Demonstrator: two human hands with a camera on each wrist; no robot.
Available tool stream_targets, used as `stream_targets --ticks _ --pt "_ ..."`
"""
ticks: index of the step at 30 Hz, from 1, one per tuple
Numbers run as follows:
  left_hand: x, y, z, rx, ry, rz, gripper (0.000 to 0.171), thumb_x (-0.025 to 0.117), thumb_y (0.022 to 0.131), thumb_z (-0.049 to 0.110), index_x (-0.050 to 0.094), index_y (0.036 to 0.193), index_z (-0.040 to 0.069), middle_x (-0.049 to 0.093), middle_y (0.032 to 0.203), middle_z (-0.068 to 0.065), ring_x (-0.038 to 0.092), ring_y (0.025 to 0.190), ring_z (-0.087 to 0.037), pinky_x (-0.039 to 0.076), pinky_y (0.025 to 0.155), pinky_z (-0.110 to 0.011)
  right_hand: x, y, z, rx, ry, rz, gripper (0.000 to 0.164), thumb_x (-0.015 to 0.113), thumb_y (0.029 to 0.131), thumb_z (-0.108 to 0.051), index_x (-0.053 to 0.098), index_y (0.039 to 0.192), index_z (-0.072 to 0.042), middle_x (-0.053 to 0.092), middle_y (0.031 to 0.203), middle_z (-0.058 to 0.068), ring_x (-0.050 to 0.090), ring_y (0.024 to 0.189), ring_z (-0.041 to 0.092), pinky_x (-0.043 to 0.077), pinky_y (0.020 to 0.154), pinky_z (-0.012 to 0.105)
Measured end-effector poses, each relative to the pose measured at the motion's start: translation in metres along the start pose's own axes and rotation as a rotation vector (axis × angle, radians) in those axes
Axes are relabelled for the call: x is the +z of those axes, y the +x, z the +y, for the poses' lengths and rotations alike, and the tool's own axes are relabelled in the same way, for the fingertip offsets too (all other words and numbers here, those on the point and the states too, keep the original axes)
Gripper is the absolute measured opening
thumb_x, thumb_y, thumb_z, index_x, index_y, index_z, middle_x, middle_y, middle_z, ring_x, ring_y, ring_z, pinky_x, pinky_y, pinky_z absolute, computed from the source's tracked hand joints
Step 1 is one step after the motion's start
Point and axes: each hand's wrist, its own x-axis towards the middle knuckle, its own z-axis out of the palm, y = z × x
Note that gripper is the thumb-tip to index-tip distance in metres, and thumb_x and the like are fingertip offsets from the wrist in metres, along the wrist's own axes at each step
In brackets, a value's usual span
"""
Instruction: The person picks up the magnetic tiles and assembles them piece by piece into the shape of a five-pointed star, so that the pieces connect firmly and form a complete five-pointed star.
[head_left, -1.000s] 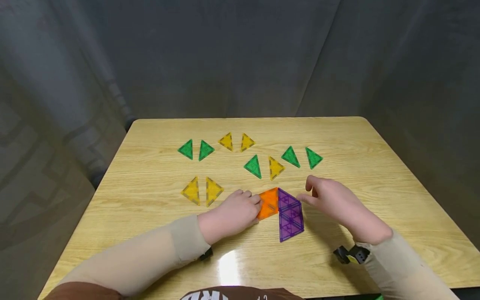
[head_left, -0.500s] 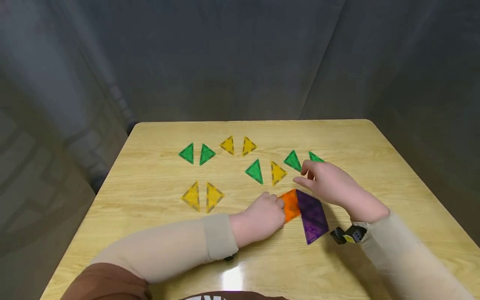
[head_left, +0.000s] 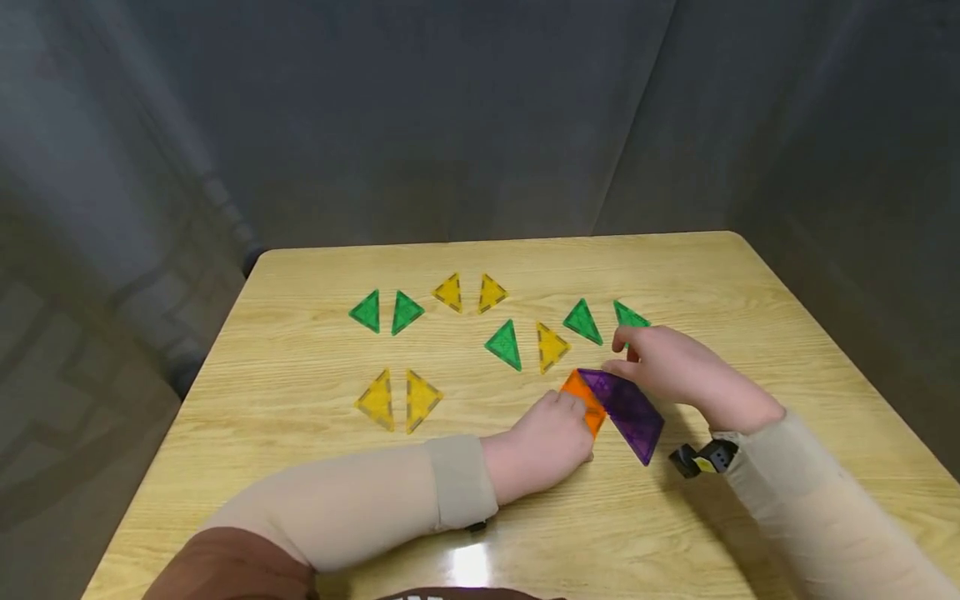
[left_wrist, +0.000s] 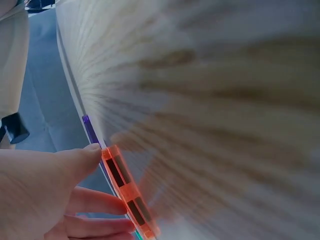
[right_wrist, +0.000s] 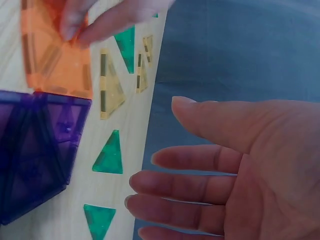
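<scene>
My left hand (head_left: 551, 442) holds an orange magnetic tile (head_left: 587, 395) down on the table, and its fingers hide part of the tile. In the left wrist view the thumb and fingers lie along the tile's magnet-lined edge (left_wrist: 129, 190). Joined to the orange tile's right side is a flat purple piece (head_left: 628, 415) made of triangular tiles. My right hand (head_left: 671, 362) hovers just beyond the purple piece with nothing in it. Its thumb and fingers (right_wrist: 185, 187) are apart and fairly straight in the right wrist view.
Green triangle tiles (head_left: 365, 312) and yellow triangle tiles (head_left: 424, 401) lie spread in pairs over the wooden table (head_left: 285, 467). A green triangle (head_left: 628, 314) lies partly behind the right hand. Grey curtains (head_left: 450, 125) surround the table.
My left hand has slid the orange tile and purple piece rightward, turning them so the purple's lower end points right. My right hand moved further away over the table, near a green triangle.
</scene>
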Motion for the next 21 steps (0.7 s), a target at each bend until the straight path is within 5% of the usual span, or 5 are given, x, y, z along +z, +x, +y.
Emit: stream_targets --ticks 7,12,17,21 --pt "-0.002 0.007 0.001 0.034 0.04 0.004 0.023 0.059 0.096 0.043 0.07 0.079 0.033 0.061 0.075 0.01 0.055 0.07 -0.01 0.044 0.055 -0.025 -0.008 0.006 -0.011 -0.042 -0.016 0.006 0.03 0.069 0.094 -0.028 0.062 0.108 -0.004 0.06 0.083 0.003 0.055 0.067 0.02 0.048 0.063 0.039" --pt "-0.023 0.0 -0.025 0.006 -0.218 -0.18 0.036 0.056 0.096 0.056 0.074 0.1 0.026 0.064 0.097 0.007 0.059 0.089 -0.012 0.05 0.071 -0.028 -0.013 0.02 -0.024 -0.105 0.024 -0.011 0.029 0.069 0.095 -0.026 0.063 0.113 -0.004 0.063 0.089 0.005 0.057 0.069 0.018 0.05 0.064 0.037" --pt "-0.045 -0.035 -0.083 -0.074 -0.504 -0.246 0.048 0.057 0.099 0.047 0.06 0.138 0.018 0.054 0.14 -0.003 0.051 0.126 -0.02 0.042 0.105 -0.036 -0.011 0.035 -0.034 -0.19 0.084 0.016 0.028 0.07 0.093 -0.021 0.065 0.115 -0.004 0.065 0.094 0.006 0.06 0.078 0.019 0.053 0.069 0.038" --pt "-0.039 -0.082 -0.13 -0.256 -0.626 -0.215 0.05 0.064 0.097 0.036 0.056 0.141 0.013 0.05 0.145 -0.007 0.046 0.133 -0.024 0.036 0.11 -0.04 0.003 0.048 -0.048 -0.236 0.089 -0.02 0.033 0.073 0.092 -0.022 0.065 0.12 -0.007 0.064 0.105 0.008 0.061 0.085 0.022 0.052 0.072 0.038"
